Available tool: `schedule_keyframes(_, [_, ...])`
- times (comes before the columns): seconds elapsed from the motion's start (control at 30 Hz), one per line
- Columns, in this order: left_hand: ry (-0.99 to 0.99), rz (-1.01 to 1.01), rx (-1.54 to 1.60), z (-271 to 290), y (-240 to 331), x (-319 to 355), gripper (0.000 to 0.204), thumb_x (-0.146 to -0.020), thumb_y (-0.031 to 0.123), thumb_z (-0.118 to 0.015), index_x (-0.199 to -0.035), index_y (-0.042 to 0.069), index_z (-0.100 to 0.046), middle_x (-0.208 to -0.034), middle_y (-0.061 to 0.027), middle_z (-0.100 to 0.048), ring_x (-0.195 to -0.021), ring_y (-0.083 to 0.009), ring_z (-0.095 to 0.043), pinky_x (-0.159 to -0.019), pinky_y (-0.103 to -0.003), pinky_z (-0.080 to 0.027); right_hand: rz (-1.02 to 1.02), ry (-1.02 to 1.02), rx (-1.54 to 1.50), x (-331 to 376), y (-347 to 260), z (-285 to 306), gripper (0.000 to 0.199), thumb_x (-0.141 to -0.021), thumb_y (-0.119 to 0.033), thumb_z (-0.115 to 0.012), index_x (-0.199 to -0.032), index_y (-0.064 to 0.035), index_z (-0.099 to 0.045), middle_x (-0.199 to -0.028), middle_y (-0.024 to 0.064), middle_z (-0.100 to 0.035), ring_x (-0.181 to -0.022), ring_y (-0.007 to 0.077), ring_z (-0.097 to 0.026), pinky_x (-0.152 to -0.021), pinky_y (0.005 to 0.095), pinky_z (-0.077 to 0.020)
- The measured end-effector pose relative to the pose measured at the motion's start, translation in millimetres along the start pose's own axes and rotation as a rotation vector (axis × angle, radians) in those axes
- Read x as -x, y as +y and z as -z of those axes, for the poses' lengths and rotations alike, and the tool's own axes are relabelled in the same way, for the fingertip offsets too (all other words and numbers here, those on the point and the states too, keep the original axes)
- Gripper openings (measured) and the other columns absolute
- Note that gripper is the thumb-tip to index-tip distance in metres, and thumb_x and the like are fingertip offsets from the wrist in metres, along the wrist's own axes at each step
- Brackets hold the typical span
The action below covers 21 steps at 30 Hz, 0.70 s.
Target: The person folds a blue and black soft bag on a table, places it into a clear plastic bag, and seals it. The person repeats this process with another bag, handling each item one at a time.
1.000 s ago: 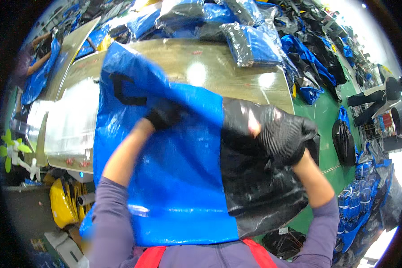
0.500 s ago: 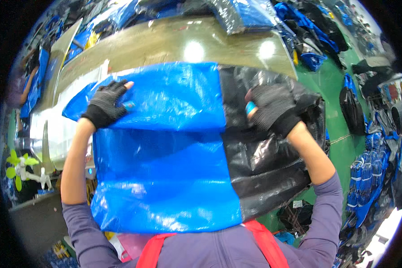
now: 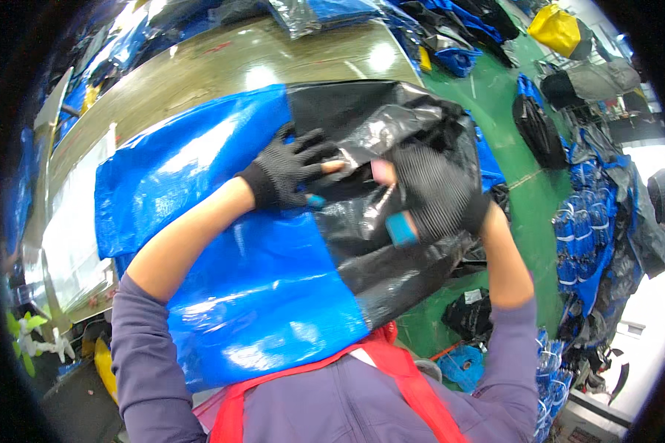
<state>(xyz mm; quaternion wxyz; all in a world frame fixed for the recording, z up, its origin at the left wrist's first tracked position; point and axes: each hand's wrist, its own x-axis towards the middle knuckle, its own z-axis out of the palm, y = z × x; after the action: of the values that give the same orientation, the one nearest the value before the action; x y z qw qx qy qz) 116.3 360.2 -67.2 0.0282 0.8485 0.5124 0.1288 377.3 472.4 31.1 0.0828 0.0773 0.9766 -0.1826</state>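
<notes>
Blue-black bag point(image 3: 258, 280) lengthwise toward person, left hand point(image 3: 288, 171) flat, right hand point(image 3: 428, 196) gripping

Your left hand point(image 3: 288, 173), in a black glove, lies flat w/ fingers spread on the blue-and-black bag point(image 3: 258, 295), right at the seam btwn the two colours. Your right hand point(image 3: 432, 196), also gloved, grips the crumpled black part just beside it. Bag lies over the wooden table point(image 3: 222, 66). More bags point(image 3: 332, 11) piled at the far edge; green floor point(image 3: 510, 111) to your right.
</notes>
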Motion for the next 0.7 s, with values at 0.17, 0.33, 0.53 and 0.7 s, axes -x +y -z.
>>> schedule_keyframes(0.17, [0.069, 0.103, -0.107, -29, -17, 11, 0.075, -0.077, 0.059, -0.061, -0.141, 0.024, -0.043, -0.149, -0.0142, -0.036, -0.141, -0.0377, -0.026, -0.11, -0.063, -0.016, -0.079, -0.009, 0.181, 85, -50, -15, 0.061, -0.057, -0.02, -0.077, -0.116, -0.0172, -0.062, -0.116, 0.0121, -0.062, -0.111, 0.032, -0.057, -0.111, 0.0578, -0.0271])
schedule_keyframes(0.33, [0.004, -0.151, -0.159, -41, 8, -21, 0.067, -0.084, 0.043, -0.054, -0.144, 0.02, -0.036, -0.146, -0.0113, -0.041, -0.139, -0.0325, -0.032, -0.109, -0.063, -0.02, -0.191, -0.097, -0.171, 2, 9, -16, 0.026, -0.076, -0.029, -0.066, -0.09, -0.0066, -0.067, -0.087, 0.0176, -0.068, -0.08, 0.0367, -0.064, -0.071, 0.0414, -0.0501])
schedule_keyframes(0.53, [-0.27, -0.07, -0.203, 26, -26, 159, 0.066, -0.076, 0.027, -0.065, -0.138, 0.024, -0.044, -0.145, -0.0109, -0.042, -0.138, -0.0323, -0.034, -0.112, -0.057, -0.022, -0.201, -0.4, -0.296, -59, 91, -66, 0.054, -0.081, -0.049, -0.067, -0.088, 0.0038, -0.069, -0.084, 0.0221, -0.067, -0.078, 0.0303, -0.064, -0.073, 0.038, -0.0485])
schedule_keyframes(0.7, [-0.72, 0.656, -0.219, 134, 18, 395, 0.074, -0.069, 0.027, -0.071, -0.138, 0.025, -0.045, -0.144, -0.0106, -0.044, -0.135, -0.0318, -0.037, -0.111, -0.054, -0.025, -0.219, -0.213, -0.259, -50, 90, -81, 0.049, -0.077, -0.045, -0.071, -0.083, 0.0027, -0.068, -0.081, 0.0215, -0.067, -0.071, 0.0279, -0.064, -0.069, 0.0385, -0.0489])
